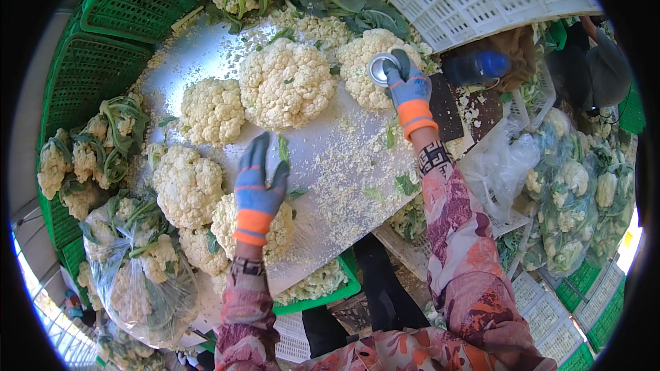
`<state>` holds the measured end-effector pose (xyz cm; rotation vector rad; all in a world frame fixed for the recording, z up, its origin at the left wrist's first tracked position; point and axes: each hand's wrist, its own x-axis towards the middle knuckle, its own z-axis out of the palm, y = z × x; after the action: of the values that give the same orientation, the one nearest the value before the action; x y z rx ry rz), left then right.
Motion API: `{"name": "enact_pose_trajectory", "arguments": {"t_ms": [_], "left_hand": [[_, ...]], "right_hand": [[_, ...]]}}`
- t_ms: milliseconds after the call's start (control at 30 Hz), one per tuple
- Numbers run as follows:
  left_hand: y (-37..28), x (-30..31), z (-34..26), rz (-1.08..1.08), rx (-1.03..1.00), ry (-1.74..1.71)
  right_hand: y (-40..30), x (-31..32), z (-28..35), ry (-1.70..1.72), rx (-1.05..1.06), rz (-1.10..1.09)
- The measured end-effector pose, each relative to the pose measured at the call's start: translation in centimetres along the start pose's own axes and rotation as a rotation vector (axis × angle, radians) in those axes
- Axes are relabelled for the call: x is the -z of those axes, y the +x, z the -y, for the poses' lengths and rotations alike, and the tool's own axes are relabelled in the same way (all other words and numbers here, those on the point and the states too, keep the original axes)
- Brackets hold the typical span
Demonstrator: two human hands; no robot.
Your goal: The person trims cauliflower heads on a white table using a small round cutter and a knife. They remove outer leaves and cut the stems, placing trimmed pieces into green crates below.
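My right hand (407, 82), in a blue and orange knit glove with dark fingertips, grips a round silvery metal tool (381, 69). The tool is over a cauliflower head (356, 62) at the table's upper right. My left hand (260, 180), gloved alike, holds nothing; its fingers point up, thumb apart. Beneath its palm and wrist is a cauliflower head (281, 237). A large cauliflower head (286, 85) lies above my left fingertips, with a smaller cauliflower head (212, 112) beside it. Another cauliflower head (188, 185) sits left of my left hand. Crumbs and leaf scraps litter the metal tabletop (335, 134).
Green plastic crates (98, 56) line the left. A white plastic crate (484, 0) stands upper right, near a blue-capped bottle (479, 66). Bagged cauliflowers lie at lower left (134, 278) and right (567, 201). A green tray (350, 288) holds florets below the table edge. A person (608, 67) is at far right.
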<state>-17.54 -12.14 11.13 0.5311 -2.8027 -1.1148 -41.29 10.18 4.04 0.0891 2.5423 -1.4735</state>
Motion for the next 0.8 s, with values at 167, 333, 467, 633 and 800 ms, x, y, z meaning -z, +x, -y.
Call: {"name": "enact_pose_trajectory", "arguments": {"t_ms": [167,333,467,633,800], "left_hand": [[8.1,-13.3,-3.1,-0.156,-0.216,-0.166],[18.5,-16.0,-4.1,-0.317,-0.308,-0.255],[22.2,-17.7,-3.8,0.018,-0.130,-0.086],[12.1,-18.1,-5.2,0.023,0.139,-0.209],[1.5,-14.3,-5.5,0.105,0.344,0.042]], "right_hand": [[3.5,-1.4,2.9,-0.591,0.045,0.005],[2.1,3.6,-3.7,-0.168,0.039,-0.087],[-0.2,2.9,-3.3,0.402,-0.211,-0.013],[0.2,5.7,-10.7,0.227,0.060,0.109],[-2.7,5.7,-4.1,-0.406,0.070,0.384]]}}
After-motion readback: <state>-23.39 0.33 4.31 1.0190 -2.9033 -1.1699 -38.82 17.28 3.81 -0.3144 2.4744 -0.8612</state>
